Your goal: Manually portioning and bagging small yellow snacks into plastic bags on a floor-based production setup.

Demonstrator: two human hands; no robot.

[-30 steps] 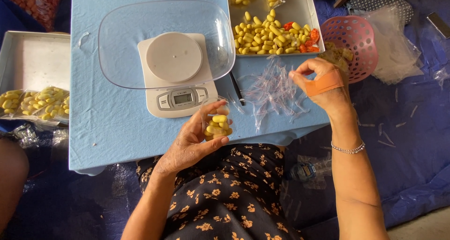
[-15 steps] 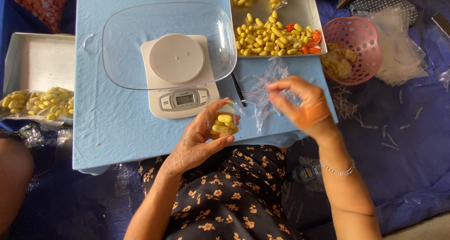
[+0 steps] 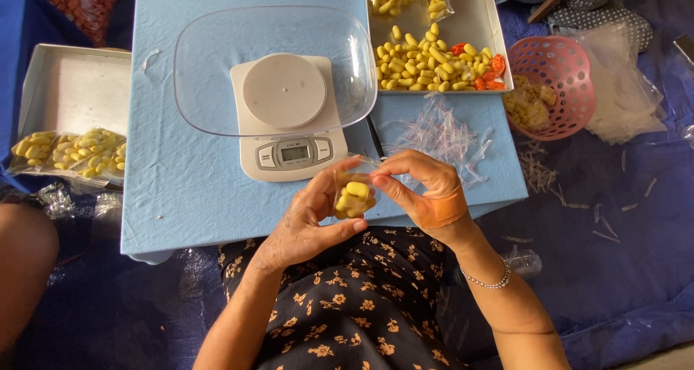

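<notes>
1. Your left hand [image 3: 311,222] is cupping a small clear bag of yellow oval pieces [image 3: 353,196], its grip curled closed around the bag, just above the near edge of the blue tabletop [image 3: 181,189].
2. Your right hand [image 3: 423,189], wearing an orange bandage, is pinching the bag's top, thumb and fingertips pressed together.
3. A white kitchen scale [image 3: 285,117] carrying a clear plastic bowl [image 3: 217,66] is sitting just behind your hands.
4. A pile of clear strips [image 3: 441,135] is lying right of the scale.
5. A white tray [image 3: 473,16] of loose yellow and orange pieces is resting at the far right, beside a pink basket [image 3: 557,66].
</notes>
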